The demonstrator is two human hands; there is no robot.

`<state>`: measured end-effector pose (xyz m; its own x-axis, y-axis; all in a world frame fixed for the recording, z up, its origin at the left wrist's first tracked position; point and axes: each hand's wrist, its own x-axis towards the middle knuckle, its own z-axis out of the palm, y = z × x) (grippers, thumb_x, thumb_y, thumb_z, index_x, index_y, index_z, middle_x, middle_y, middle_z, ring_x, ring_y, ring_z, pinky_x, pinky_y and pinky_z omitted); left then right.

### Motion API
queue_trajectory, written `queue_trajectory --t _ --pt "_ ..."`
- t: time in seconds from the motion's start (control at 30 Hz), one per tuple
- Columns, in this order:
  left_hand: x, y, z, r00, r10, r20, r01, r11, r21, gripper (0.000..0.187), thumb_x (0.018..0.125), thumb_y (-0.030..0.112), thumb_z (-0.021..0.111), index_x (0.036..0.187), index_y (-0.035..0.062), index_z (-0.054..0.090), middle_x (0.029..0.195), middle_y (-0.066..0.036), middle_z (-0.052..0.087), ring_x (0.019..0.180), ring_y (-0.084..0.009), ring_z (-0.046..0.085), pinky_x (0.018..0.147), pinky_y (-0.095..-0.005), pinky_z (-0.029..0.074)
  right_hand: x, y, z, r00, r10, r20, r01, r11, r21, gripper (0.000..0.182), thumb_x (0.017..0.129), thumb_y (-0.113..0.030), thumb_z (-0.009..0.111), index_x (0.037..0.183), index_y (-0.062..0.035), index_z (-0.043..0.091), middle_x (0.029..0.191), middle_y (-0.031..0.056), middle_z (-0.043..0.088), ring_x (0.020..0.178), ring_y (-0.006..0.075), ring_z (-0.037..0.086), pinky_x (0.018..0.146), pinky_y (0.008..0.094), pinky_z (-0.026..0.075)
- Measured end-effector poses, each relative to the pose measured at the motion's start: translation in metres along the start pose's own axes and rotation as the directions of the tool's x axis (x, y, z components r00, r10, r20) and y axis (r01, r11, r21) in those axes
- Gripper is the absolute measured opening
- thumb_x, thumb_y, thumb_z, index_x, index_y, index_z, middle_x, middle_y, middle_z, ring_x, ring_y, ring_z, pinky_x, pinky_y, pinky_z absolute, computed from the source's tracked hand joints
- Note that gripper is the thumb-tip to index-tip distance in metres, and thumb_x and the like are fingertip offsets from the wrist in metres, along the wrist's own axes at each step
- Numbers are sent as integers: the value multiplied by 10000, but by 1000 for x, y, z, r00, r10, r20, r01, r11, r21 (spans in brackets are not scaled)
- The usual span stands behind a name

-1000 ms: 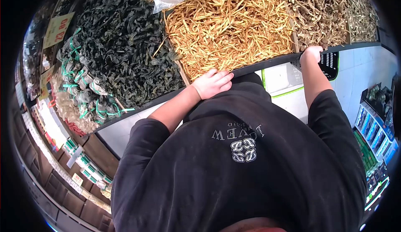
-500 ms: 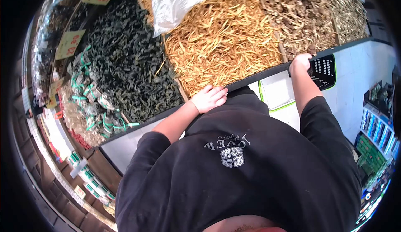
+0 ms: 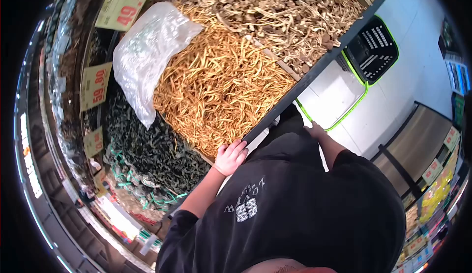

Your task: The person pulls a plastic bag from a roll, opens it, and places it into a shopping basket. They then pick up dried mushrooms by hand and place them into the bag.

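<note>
My left hand (image 3: 231, 158) lies on the dark front edge (image 3: 280, 111) of the bin, fingers stretched out and slightly spread, right beside the yellow-brown dried strips (image 3: 221, 81). It holds nothing. My right hand (image 3: 313, 129) hangs low by my thigh, overlapping the corner of a bright green basket handle (image 3: 350, 114) in this view; its fingers are largely hidden, and I cannot tell if they grip it. The handle belongs to a black shopping basket (image 3: 372, 49) standing low beside the bin. A clear plastic bag (image 3: 147, 52) lies over the strips' far left edge.
Dried mushrooms (image 3: 290, 17) fill the section to the right. Dark dried seaweed-like pieces (image 3: 147, 140) lie to the left, with green-tied bundles beyond. Price signs (image 3: 96, 85) line the back. White floor tiles (image 3: 393, 101) and a metallic display case (image 3: 418, 140) are at right.
My right hand has left the bin's edge and dropped beside my thigh, by the basket handle. My left hand stays on the edge. The view has turned, bringing the basket further into sight.
</note>
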<state>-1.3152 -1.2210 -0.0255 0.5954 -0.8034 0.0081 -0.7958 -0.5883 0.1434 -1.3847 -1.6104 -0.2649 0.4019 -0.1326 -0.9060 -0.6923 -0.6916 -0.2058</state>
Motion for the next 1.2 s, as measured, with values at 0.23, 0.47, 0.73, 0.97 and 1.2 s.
queue_trajectory --t 0.23,0.47,0.73,0.97,1.2 --pt "5 -1 -14 995 6 99 -9 999 31 333 833 299 569 1118 157 666 1315 -34 618 1233 -196 563 970 -390 340 8 -21 -13 1000 21 13 -20 997 -72 791 838 -485 636 1505 -154 368 1395 210 520 1293 391 519 1078 561 385" --pt "16 4 -19 991 -40 127 28 995 92 364 831 305 611 1172 192 670 1279 -25 600 1172 -212 551 959 -392 329 53 -13 -10 981 19 192 -46 990 136 889 839 -506 640 1557 -110 294 1499 243 429 1386 380 432 1125 468 376" --pt "21 11 -30 981 -97 168 87 994 65 406 790 315 626 1185 234 664 1100 -7 583 1104 -208 544 929 -431 316 32 22 -33 979 -204 -17 205 975 90 611 863 -499 601 1178 23 600 1043 263 682 1038 426 647 918 458 508" --pt "28 23 -30 985 -171 17 166 972 168 357 809 236 600 1161 230 660 1025 31 568 1012 -175 546 894 -409 333 -57 27 -114 903 -352 -248 410 877 249 365 997 -385 532 1152 -55 502 968 255 662 959 452 637 799 502 487" --pt "27 48 -25 895 -287 -342 343 932 115 380 738 96 653 1100 207 682 972 15 573 938 -185 555 882 -400 330 -63 25 -150 935 -306 -178 270 942 -200 356 1033 -380 458 1205 -75 524 1061 225 670 1032 412 636 866 510 505"
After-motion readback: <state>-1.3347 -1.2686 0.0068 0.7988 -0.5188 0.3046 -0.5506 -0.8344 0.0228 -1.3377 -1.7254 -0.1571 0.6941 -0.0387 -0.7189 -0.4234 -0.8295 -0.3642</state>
